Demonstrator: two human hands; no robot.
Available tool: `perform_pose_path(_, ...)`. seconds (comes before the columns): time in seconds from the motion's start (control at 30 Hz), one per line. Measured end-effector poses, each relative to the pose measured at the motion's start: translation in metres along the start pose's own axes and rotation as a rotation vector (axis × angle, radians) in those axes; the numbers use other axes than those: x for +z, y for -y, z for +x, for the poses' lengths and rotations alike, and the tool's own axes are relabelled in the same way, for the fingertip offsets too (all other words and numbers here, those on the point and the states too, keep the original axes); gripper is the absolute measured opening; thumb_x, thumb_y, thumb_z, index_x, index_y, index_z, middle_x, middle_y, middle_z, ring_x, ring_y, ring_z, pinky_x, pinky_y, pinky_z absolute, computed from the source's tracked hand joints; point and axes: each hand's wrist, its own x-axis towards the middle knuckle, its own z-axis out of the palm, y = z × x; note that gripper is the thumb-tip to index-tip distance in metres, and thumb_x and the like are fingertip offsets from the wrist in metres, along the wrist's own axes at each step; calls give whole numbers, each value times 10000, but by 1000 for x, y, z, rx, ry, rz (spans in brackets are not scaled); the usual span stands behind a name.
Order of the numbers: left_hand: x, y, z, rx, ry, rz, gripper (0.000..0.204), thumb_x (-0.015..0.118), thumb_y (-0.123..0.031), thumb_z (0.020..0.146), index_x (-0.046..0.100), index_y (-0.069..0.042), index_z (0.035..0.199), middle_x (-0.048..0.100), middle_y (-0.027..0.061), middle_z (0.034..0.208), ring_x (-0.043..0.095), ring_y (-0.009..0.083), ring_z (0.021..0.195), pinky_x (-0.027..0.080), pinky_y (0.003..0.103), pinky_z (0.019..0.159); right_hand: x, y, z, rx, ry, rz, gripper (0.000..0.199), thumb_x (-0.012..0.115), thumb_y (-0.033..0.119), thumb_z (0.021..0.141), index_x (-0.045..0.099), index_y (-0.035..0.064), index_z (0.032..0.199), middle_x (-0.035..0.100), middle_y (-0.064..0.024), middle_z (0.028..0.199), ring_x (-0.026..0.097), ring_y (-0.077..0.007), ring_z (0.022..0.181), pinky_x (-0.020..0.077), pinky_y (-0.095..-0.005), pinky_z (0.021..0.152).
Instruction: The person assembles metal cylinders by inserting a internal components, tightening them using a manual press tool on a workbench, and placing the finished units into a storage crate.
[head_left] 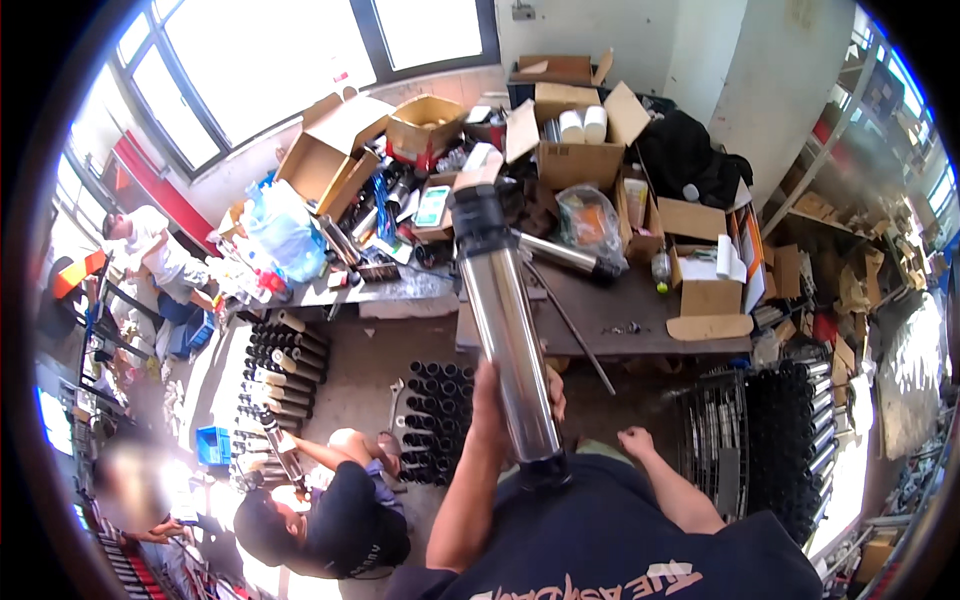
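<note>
A long shiny metal cylinder with black ends stands tilted in front of my chest. My left hand is wrapped round its lower half, with fingertips showing on the far side. The black upper end reaches over the cluttered workbench, and the lower black end is close to my dark shirt. Down by my right side, my right hand is apart from the cylinder, its fingers curled in and no object visible in them.
The workbench holds cardboard boxes, another metal cylinder, a thin rod and plastic bags. Black tubular parts stand in rows on the floor. A co-worker crouches at left with a cylinder. Racked cylinders stand at right.
</note>
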Motion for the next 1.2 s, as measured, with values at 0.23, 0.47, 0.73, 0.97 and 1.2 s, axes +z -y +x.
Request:
perform_pose_path(0.23, 2, -22, -23, 60, -9, 238, 699, 847, -424, 721, 523, 40, 1132, 648, 176, 900, 678, 239, 758, 592, 353, 651, -18, 9, -4, 197, 15, -1, 343, 734, 368, 782, 759, 91, 983, 731, -173, 1047, 691, -318, 1039, 534, -417, 925)
perform_pose_path(0.47, -8, -19, -30, 41, 72, 224, 726, 824, -379, 778, 446, 37, 1238, 632, 201, 960, 667, 265, 773, 595, 396, 694, -41, 112, 55, 21, -47, -12, 667, 707, 358, 770, 520, 34, 1322, 598, -164, 1323, 555, -345, 1244, 441, -484, 1027)
perform_pose_path(0.73, -41, -4, -17, -36, -174, 2, 782, 638, -442, 867, 393, 133, 1337, 581, 232, 1085, 650, 269, 765, 591, 306, 628, -22, 174, 90, 195, 435, 386, 502, 649, 479, 902, 720, -18, 895, 706, -107, 765, 642, -189, 548, 496, -310, 498)
perform_pose_path(0.97, -107, -7, 40, -248, -268, -537, 731, 580, -388, 930, 333, 82, 1432, 452, 294, 1275, 575, 275, 889, 577, 311, 750, -31, 149, 53, 77, 208, 534, 367, 661, 339, 915, 690, 16, 743, 669, -75, 667, 602, -192, 530, 441, -335, 494)
perform_pose_path(1.2, -116, -65, 80, -227, -596, 121, 441, 515, -233, 961, 495, 30, 1314, 648, 243, 1155, 609, 218, 755, 546, 318, 634, -136, 123, -31, -256, -66, 318, 480, 624, 375, 949, 557, -24, 690, 422, -189, 551, 424, -229, 483, 363, -413, 510)
